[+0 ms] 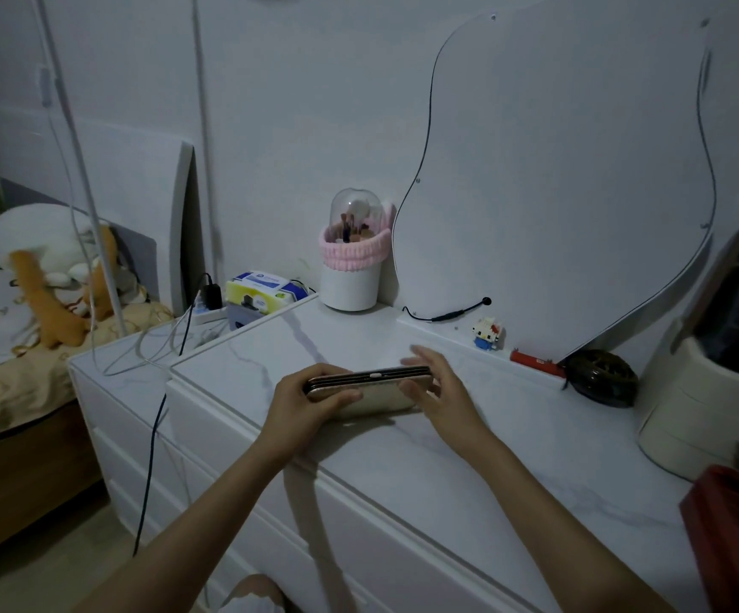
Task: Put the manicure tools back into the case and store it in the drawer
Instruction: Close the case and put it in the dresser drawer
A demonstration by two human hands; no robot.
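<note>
You hold the manicure case [369, 387] just above the white marble-look dresser top [469, 457], a little left of its middle and near the front edge. The case is gold, closed, and turned so its seam and small clasp face you, its long side running left to right.

Your left hand [310, 402] is clamped on the case's left end, thumb across the near face and fingers wrapped behind. Your right hand [440, 391] sits at the case's right end with its fingers spread apart and loose; the palm seems to touch the end of the case, but you are not gripping it on that side.

None of the manicure tools can be seen outside the case. The drawer fronts [358, 537] below the top are all shut.

Along the back of the dresser top stands a brush holder [352, 258] with a clear dome and a pink band, well behind the case. To its right, against the wall under the wavy mirror [557, 170], are a small block figure [487, 333], a red lighter [533, 360] and a dark hair claw [602, 377]. A cream cosmetics box [703, 404] sits at the far right. A tissue pack [263, 290] lies on the lower unit to the left.
</note>
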